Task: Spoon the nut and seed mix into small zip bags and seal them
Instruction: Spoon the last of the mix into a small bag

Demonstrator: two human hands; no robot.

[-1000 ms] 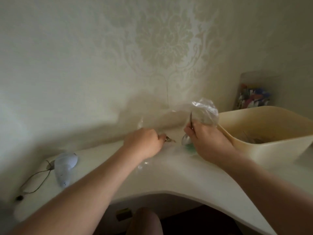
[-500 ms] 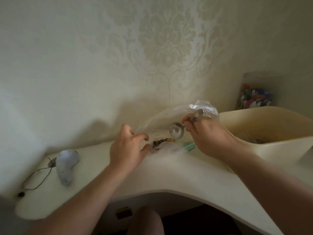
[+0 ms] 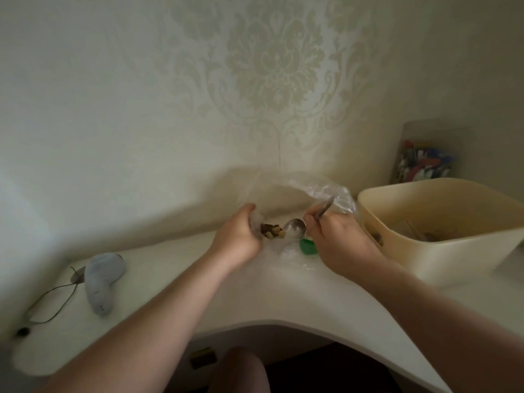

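left hand point(image 3: 241, 236) now closed on bag point(image 3: 286, 194), earlier spread open. right hand point(image 3: 337, 239) gripping spoon point(image 3: 296, 227), bowl beside nut mix point(image 3: 272, 231) at bag mouth, on desk point(image 3: 283, 293). tub point(image 3: 442, 251) at right.

The view shows 2 hands, a left point(image 3: 241, 239) and a right point(image 3: 338, 245), 1 spoon point(image 3: 296, 227), 1 beige tub point(image 3: 442, 222), 1 green cap point(image 3: 307, 246) and 1 pale blue device point(image 3: 103, 282).

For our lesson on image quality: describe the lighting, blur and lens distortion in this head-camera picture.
Head view: dim, soft light, with a broad shadow on the wall behind the clear bag; wide-angle bending curves the table edge and stretches the forearms; edges are soft, the left hand and nut mix slightly blurred; faint glare on the spoon in the right hand.
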